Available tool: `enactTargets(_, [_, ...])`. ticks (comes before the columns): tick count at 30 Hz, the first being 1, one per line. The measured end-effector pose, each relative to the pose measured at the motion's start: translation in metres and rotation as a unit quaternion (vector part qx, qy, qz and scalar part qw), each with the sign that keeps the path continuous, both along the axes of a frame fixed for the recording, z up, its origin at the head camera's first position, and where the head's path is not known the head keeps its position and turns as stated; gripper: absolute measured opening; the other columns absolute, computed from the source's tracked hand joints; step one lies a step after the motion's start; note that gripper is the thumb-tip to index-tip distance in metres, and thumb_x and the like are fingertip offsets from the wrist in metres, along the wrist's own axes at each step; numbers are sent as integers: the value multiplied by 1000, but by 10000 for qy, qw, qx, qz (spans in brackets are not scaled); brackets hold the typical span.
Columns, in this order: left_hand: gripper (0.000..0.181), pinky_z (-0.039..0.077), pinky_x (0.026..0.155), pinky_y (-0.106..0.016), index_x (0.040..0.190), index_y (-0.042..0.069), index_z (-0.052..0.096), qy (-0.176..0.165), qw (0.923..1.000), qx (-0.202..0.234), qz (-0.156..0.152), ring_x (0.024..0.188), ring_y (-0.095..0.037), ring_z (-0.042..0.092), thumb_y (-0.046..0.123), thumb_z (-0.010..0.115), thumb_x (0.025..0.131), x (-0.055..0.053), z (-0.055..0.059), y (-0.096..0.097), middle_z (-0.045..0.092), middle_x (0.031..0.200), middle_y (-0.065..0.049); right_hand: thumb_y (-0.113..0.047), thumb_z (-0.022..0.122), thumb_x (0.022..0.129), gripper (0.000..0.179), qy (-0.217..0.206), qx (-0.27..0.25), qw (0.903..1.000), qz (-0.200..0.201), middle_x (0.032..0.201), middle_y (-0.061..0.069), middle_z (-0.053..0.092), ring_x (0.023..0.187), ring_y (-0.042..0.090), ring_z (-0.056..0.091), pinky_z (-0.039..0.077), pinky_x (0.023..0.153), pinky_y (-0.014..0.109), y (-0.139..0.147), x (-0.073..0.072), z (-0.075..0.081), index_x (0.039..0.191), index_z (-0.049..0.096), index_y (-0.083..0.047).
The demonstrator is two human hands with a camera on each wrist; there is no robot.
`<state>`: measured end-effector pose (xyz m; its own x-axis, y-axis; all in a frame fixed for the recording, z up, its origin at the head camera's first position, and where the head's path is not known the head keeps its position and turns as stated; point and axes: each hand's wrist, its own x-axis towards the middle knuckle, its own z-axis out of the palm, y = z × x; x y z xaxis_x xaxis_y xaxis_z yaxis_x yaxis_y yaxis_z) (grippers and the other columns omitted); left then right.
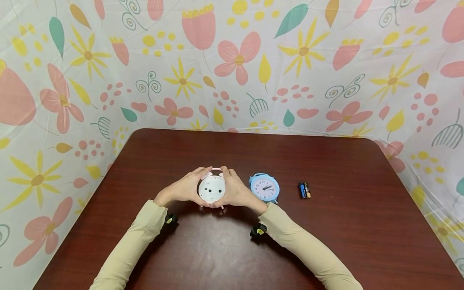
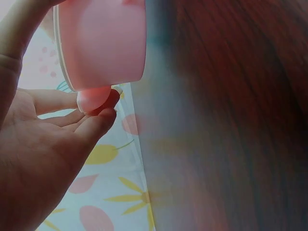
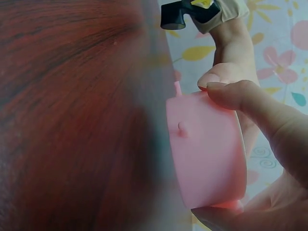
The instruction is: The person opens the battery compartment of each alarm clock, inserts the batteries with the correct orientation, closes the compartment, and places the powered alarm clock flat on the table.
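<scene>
Together, the left hand and right hand grip the pink clock over the table, left of the blue clock. Thumbs sit low, forearms angle inward. Whether its back holds batteries cannot be told; batteries lie farther right.

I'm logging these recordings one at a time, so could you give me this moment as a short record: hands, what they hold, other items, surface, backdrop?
Left hand: the left hand grips one side of the pink alarm clock
Right hand: the right hand grips the opposite side of that clock
Held clock: pale back facing the head camera
Other items: blue alarm clock, dial facing the head camera; batteries to its right
Surface: dark reddish-brown table
Backdrop: white sheet with a floral print
</scene>
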<state>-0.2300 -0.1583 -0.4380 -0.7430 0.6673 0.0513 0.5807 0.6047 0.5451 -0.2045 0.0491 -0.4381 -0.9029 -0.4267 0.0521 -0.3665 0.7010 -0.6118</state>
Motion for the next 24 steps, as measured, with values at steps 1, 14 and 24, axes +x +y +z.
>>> enactTargets(1, [113,45,99,-45,147,-5,31,-11,10000,-22,-3,124,-29,51,38,89,60,0,0,0,47,140,-17,-38,95,50,115,-5,-11,10000,1,120,23,51,102,34,57,51,87,43,0,0,0,139,33,1])
enactTargets(14, [114,44,102,-45,147,-6,30,-95,9998,-148,-90,127,-30,48,39,89,60,-3,-3,0,44,143,-19,-40,95,50,113,-35,41,10000,-74,119,23,52,101,33,58,51,86,42,0,-1,-5,136,36,1])
enactTargets(24, [115,43,103,-45,148,-6,29,-150,9997,-122,-146,128,-29,47,38,89,59,-5,-8,0,43,143,-18,-40,95,50,114,-115,78,9998,-169,119,23,52,102,33,58,52,86,42,1,-1,-9,137,35,2])
